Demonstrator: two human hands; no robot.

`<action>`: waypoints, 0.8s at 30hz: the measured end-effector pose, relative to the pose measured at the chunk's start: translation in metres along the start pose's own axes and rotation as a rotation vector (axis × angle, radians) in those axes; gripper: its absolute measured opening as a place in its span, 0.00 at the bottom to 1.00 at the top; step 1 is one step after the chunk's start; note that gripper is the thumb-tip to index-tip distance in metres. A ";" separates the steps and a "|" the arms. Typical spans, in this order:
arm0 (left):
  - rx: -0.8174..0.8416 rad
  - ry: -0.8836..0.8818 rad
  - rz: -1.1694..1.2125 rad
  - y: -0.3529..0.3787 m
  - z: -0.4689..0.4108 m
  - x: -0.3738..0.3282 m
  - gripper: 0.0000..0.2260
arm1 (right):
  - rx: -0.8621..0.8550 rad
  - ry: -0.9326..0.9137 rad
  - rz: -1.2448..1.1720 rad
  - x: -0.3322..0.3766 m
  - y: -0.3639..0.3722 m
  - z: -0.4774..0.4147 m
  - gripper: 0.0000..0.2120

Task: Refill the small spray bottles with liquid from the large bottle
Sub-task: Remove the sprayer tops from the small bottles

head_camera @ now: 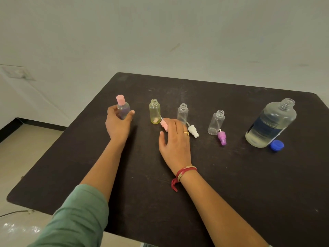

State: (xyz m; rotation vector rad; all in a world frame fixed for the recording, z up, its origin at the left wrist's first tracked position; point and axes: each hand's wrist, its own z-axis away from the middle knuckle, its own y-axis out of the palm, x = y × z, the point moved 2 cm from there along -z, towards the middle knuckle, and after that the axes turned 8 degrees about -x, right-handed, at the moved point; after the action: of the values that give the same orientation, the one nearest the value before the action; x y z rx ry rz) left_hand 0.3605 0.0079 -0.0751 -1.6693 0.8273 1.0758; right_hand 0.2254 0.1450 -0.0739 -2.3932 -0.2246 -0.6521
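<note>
A pink-capped small bottle [124, 110], left of centre, is gripped by the left hand [117, 124]. The right hand [175, 139], fingers relaxed, touches a pink spray top [163, 124] beside the yellow bottle [154, 111]. The large bottle [270, 123] stands uncapped at right.

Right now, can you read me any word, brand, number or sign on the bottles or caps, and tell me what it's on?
No text reads clearly enough to quote.
Large bottle: its dark blue label carries faint pale print, too blurred to read.
Nothing else on the table shows any print, number or sign.
</note>
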 end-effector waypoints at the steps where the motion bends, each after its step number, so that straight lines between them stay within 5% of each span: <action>1: 0.020 0.014 -0.005 -0.002 0.002 0.001 0.25 | 0.004 -0.005 -0.022 0.001 0.000 0.000 0.16; 7: 0.162 0.137 -0.002 -0.032 0.051 0.003 0.18 | 0.029 0.071 -0.377 0.004 -0.008 0.007 0.12; 11: 0.284 0.224 0.007 -0.035 0.094 -0.003 0.16 | 0.096 0.202 -0.572 0.016 -0.016 0.005 0.19; 24: 0.404 0.260 0.072 0.005 0.132 -0.022 0.16 | 0.020 0.407 -0.528 -0.005 -0.041 -0.011 0.11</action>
State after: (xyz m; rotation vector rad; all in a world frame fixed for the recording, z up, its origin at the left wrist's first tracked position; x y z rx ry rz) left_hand 0.3110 0.1320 -0.0774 -1.4561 1.1935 0.6857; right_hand 0.2037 0.1698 -0.0471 -2.1230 -0.6893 -1.3470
